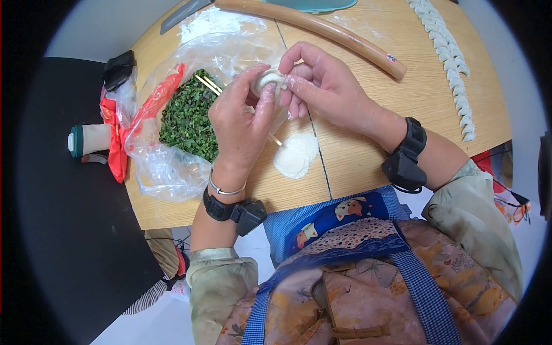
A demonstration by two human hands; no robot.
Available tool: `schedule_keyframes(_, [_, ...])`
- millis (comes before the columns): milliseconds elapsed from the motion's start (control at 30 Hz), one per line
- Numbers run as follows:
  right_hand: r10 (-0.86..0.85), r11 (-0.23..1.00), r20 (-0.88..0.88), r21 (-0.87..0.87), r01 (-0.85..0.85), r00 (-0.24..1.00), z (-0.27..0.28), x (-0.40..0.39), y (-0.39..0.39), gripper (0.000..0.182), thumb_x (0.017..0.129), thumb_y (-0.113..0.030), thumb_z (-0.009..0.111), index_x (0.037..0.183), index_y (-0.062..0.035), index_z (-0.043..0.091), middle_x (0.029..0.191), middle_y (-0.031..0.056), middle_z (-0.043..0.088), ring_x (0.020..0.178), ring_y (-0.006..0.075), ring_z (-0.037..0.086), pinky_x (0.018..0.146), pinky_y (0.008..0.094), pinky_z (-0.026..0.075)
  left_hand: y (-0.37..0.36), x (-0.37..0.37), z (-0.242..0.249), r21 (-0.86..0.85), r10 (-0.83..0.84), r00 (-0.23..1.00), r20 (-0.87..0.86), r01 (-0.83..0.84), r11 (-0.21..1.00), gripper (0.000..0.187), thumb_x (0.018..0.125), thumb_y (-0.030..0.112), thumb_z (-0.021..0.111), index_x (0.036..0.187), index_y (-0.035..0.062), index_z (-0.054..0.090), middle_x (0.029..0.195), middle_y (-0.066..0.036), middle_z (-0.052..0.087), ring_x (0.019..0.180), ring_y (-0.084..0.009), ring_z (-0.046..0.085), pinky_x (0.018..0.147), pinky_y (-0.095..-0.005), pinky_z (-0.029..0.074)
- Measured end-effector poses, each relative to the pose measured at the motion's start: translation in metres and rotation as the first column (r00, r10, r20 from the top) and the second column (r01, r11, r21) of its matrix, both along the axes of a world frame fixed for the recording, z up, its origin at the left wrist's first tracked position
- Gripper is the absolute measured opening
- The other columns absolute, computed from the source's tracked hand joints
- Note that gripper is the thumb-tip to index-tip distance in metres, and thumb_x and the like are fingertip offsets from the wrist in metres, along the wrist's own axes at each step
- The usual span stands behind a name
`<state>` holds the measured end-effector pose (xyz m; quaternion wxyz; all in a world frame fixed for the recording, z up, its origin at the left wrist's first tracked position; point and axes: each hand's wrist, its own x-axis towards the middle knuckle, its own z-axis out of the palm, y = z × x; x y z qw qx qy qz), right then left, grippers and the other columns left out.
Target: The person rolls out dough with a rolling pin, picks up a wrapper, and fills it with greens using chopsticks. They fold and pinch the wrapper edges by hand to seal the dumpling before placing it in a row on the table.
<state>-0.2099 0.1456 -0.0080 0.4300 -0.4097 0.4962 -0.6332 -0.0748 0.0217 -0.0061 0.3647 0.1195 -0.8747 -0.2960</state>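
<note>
Between my two hands is a dumpling (268,79) of pale dough, folded over and held above the table. My left hand (244,112) grips its body, with the thumb pressed on the front. At its right edge, the thumb and fingers of my right hand (322,83) pinch the dough. Flour dusts the fingers of both hands. Below them lies a small stack of round dough wrappers (296,156). Left of my left hand, chopped green filling (187,118) sits in a clear plastic bag (172,175), and chopsticks (207,84) stick into it, partly hidden by the hand.
A long wooden rolling pin (339,39) lies across the back, near a knife blade (181,16) and a teal container (310,4). Rows of finished dumplings (445,54) line the right side of the table (379,155). A white and green bottle (89,141) is at the left.
</note>
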Motion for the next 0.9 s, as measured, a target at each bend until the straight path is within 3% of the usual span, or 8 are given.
schedule_keyframes(67, [0.031, 0.999, -0.003, -0.005, -0.031, 1.000, -0.002, 0.002, 0.000, 0.017, 0.097, -0.006, 0.050, 0.113, -0.0057, 0.044, 0.084, 0.0040, 0.063, 0.071, 0.0067, 0.061, 0.061, 0.0185, 0.047, 0.000, 0.000, -0.001, 0.026, 0.000, 1.000, -0.012, 0.000, 1.000, 0.028, 0.079, 0.001, 0.070, 0.107, 0.0024, 0.067, 0.078, -0.011, 0.066, 0.061, -0.0166, 0.062, 0.057, -0.0276, 0.049])
schedule_keyframes(133, [-0.116, 0.993, -0.290, -0.060, 0.103, 0.950, -0.008, 0.007, -0.003, 0.027, 0.094, -0.004, 0.053, 0.118, -0.0044, 0.042, 0.088, 0.0049, 0.063, 0.080, 0.0064, 0.060, 0.066, 0.0192, 0.046, 0.000, -0.001, -0.002, 0.074, -0.020, 0.999, -0.041, 0.023, 0.997, 0.028, 0.079, 0.001, 0.070, 0.107, 0.0024, 0.067, 0.080, -0.011, 0.067, 0.062, -0.0163, 0.063, 0.057, -0.0274, 0.050])
schedule_keyframes(233, [-0.069, 0.997, -0.432, 0.005, 0.078, 0.899, 0.000, 0.004, 0.000, 0.033, 0.091, -0.002, 0.055, 0.122, -0.0027, 0.042, 0.094, 0.0061, 0.063, 0.086, 0.0061, 0.059, 0.070, 0.0197, 0.047, 0.002, -0.001, 0.002, 0.010, -0.024, 1.000, 0.001, 0.024, 1.000, 0.029, 0.079, 0.000, 0.070, 0.108, 0.0022, 0.066, 0.085, -0.012, 0.068, 0.064, -0.0166, 0.064, 0.058, -0.0277, 0.051])
schedule_keyframes(367, [-0.084, 0.996, -0.449, -0.018, 0.085, 0.890, -0.008, 0.001, -0.002, 0.032, 0.092, -0.003, 0.053, 0.122, -0.0020, 0.044, 0.094, 0.0064, 0.063, 0.084, 0.0066, 0.061, 0.068, 0.0206, 0.048, 0.003, 0.001, 0.005, -0.027, -0.048, 0.998, 0.043, 0.050, 0.998, 0.030, 0.080, 0.000, 0.069, 0.109, 0.0023, 0.063, 0.091, -0.011, 0.069, 0.065, -0.0173, 0.064, 0.059, -0.0282, 0.051])
schedule_keyframes(433, [-0.108, 0.994, -0.510, -0.070, 0.084, 0.854, -0.010, -0.001, -0.002, 0.028, 0.093, -0.004, 0.053, 0.120, -0.0011, 0.047, 0.090, 0.0054, 0.063, 0.081, 0.0077, 0.062, 0.065, 0.0221, 0.048, 0.005, 0.002, 0.006, 0.020, -0.057, 0.995, 0.087, 0.055, 0.998, 0.030, 0.083, -0.002, 0.066, 0.112, 0.0015, 0.062, 0.092, -0.006, 0.066, 0.070, -0.0089, 0.058, 0.063, -0.0227, 0.049])
schedule_keyframes(667, [-0.154, 0.985, -0.663, -0.045, 0.166, 0.732, -0.004, 0.001, 0.001, 0.028, 0.090, -0.007, 0.056, 0.117, -0.0022, 0.050, 0.081, 0.0070, 0.063, 0.068, 0.0116, 0.062, 0.061, 0.0257, 0.048, 0.005, 0.002, 0.005, 0.035, -0.072, 0.992, 0.102, 0.068, 0.997, 0.031, 0.085, -0.001, 0.064, 0.115, 0.0000, 0.060, 0.094, -0.006, 0.066, 0.074, -0.0088, 0.059, 0.066, -0.0227, 0.049])
schedule_keyframes(733, [-0.279, 0.960, -0.701, -0.210, 0.185, 0.656, -0.010, -0.001, -0.001, 0.028, 0.088, -0.008, 0.060, 0.115, -0.0030, 0.053, 0.079, 0.0085, 0.062, 0.065, 0.0147, 0.061, 0.060, 0.0273, 0.048, 0.005, 0.002, 0.004, 0.047, -0.090, 0.991, 0.094, 0.086, 0.995, 0.031, 0.086, 0.000, 0.063, 0.117, -0.0002, 0.059, 0.098, -0.007, 0.066, 0.077, -0.0088, 0.060, 0.068, -0.0228, 0.049])
schedule_keyframes(900, [-0.285, 0.958, -0.683, -0.191, 0.212, 0.673, -0.009, 0.000, -0.001, 0.027, 0.087, -0.009, 0.062, 0.113, -0.0020, 0.055, 0.080, 0.0095, 0.062, 0.066, 0.0170, 0.061, 0.060, 0.0283, 0.048, 0.004, 0.003, 0.006, 0.100, -0.121, 0.982, 0.143, 0.107, 0.989, 0.033, 0.087, 0.000, 0.062, 0.120, -0.0012, 0.057, 0.102, -0.008, 0.065, 0.084, -0.0092, 0.061, 0.072, -0.0229, 0.049])
